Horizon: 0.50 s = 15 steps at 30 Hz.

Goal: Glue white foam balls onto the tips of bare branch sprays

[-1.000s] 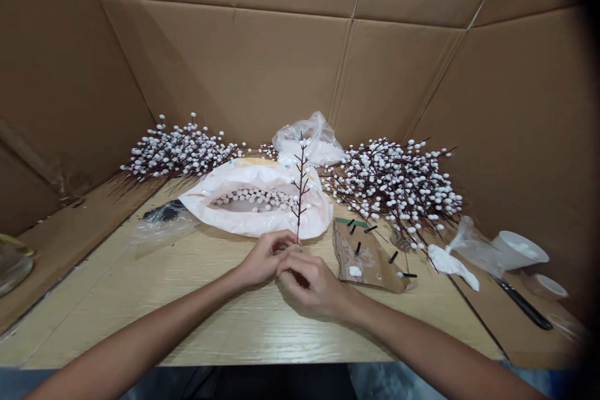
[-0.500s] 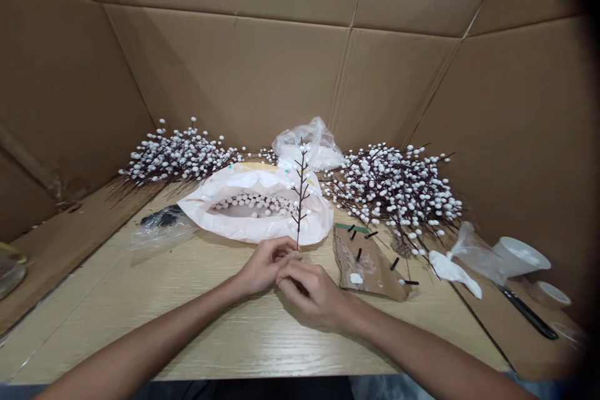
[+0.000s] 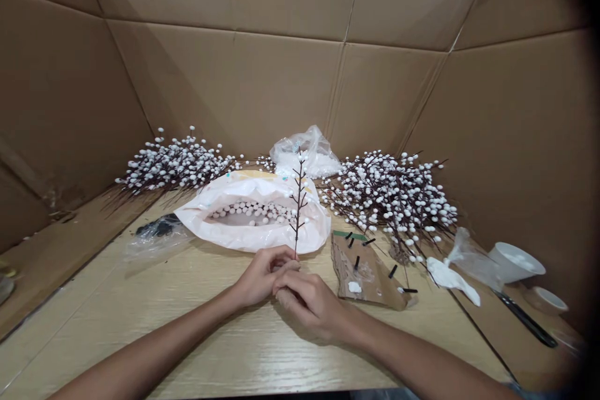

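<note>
Upright in front of me stands a thin dark brown artificial twig (image 3: 299, 200) with short side branches and a few white berries near its top. My left hand (image 3: 266, 272) is closed, its thumb and fingers pinching the lower stem. My right hand (image 3: 312, 303) is closed too, its fingertips against the left hand just below the stem. What the right fingers hold is hidden. Behind the twig lies an open white plastic bag (image 3: 225, 239) containing many loose white berries (image 3: 253, 211).
Bunches of white-berried twigs lie at back left (image 3: 171, 165) and back right (image 3: 394, 190). A clear bag (image 3: 307, 156) sits between them. On the right are a cardboard piece (image 3: 370, 278) with black sticks, a white cup (image 3: 515, 262), a tape roll (image 3: 546, 301) and a black-handled knife (image 3: 527, 320).
The view has tilted slightly upward, so everything sits a little lower in the picture. Both hands keep nearly the same grip, and the twig stays upright.
</note>
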Motion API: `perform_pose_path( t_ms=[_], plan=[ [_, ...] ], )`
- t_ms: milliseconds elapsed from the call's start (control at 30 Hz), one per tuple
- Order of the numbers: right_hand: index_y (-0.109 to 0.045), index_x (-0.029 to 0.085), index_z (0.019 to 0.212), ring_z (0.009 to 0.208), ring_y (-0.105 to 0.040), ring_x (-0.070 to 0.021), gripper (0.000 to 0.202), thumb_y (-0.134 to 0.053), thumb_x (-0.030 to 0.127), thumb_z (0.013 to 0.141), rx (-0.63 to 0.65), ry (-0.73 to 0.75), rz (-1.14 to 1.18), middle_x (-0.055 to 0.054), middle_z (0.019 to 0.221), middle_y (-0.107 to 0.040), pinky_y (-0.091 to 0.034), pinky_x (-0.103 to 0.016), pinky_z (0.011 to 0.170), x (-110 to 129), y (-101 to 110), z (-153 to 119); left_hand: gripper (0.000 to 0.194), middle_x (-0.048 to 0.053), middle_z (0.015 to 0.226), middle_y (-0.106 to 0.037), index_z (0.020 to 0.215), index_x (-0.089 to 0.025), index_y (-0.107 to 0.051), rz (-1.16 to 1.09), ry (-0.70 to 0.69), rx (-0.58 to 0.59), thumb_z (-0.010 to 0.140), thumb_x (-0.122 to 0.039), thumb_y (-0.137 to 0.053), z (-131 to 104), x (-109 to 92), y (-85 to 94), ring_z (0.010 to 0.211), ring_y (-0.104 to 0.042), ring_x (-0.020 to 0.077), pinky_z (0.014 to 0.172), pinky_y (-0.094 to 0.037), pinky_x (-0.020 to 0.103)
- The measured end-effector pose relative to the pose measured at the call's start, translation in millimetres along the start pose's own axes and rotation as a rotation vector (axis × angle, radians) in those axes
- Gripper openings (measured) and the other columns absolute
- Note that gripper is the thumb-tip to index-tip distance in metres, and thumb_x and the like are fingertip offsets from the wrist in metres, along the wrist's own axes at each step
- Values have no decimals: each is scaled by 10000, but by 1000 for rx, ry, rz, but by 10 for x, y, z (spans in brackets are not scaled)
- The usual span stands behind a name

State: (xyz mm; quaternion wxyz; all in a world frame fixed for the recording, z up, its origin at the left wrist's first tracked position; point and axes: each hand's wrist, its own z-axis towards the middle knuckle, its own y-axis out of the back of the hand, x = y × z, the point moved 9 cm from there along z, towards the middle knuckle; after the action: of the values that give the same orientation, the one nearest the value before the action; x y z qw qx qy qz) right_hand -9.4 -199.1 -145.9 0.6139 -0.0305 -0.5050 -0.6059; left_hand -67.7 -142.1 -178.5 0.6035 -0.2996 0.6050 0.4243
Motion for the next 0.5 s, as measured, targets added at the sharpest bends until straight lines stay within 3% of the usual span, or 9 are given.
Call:
perform_pose_path(
  t_ms=[500],
  plan=[
    [-533, 191, 837, 685, -468, -113, 150, -402, 175, 909, 22, -36, -35, 5, 736, -524, -379, -226, 646, -34, -37, -8, 250, 39, 744, -638, 861, -109, -629, 49, -26, -5, 834, -358, -629, 18, 61, 28, 704, -566, 148, 638, -409, 242]
  ],
)
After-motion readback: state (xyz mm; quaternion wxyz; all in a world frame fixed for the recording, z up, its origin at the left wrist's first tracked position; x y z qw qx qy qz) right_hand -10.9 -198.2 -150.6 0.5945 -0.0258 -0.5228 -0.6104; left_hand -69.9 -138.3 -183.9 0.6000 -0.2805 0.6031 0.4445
